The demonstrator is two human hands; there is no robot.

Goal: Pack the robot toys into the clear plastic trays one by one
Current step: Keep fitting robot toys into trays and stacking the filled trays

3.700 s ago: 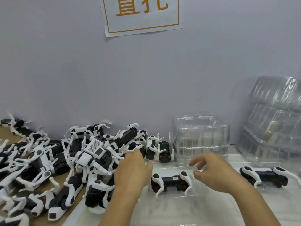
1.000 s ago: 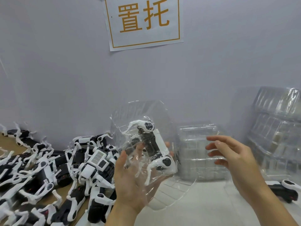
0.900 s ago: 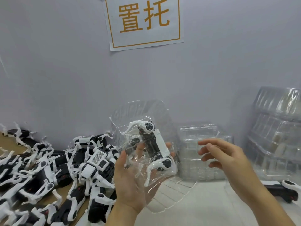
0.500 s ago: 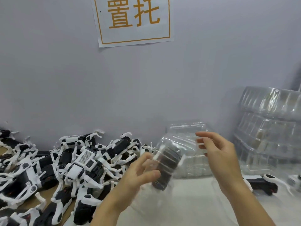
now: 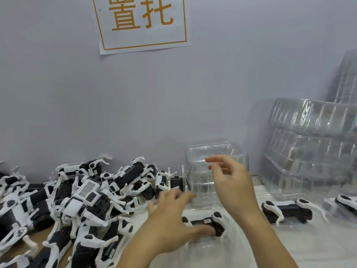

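Observation:
A black and white robot toy (image 5: 205, 221) lies in a clear plastic tray (image 5: 229, 238) on the white table surface, front centre. My left hand (image 5: 172, 219) rests over the tray's left end, fingers spread and fairly straight, thumb lying along the toy's near side. My right hand (image 5: 231, 182) hovers above and behind the toy with loosely curled fingers, holding nothing. It is in front of a short stack of empty clear trays (image 5: 210, 157). A big pile of loose robot toys (image 5: 87, 198) covers the left side.
Another toy in a tray (image 5: 286, 209) lies to the right, and a further one (image 5: 345, 204) at the right edge. Tall stacks of clear trays (image 5: 309, 151) stand at the back right. The grey wall carries a paper sign (image 5: 141, 22).
My left hand has brought the tray with the toy down from chest height onto the table and loosened its hold. My right hand stayed raised near the tray stack.

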